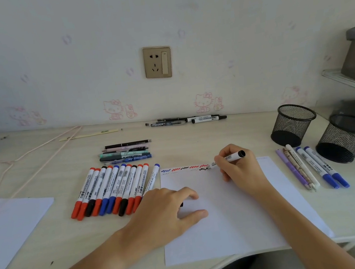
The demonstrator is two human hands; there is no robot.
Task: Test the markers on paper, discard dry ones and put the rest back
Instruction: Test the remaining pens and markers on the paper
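Marker, black, sits in my right hand, fingers pinched round the barrel, tip on the paper at the end of the second scribble row. Light, stiff plastic, smooth barrel; I judge mid-barrel the safe hold. Left hand presses the sheet, fingers loosely curled; something dark under them, maybe the cap, can't tell. Row of capped markers just left of the sheet, pens and two blue markers right, two mesh cups beyond. Pale desk, flat against a wall with a socket.
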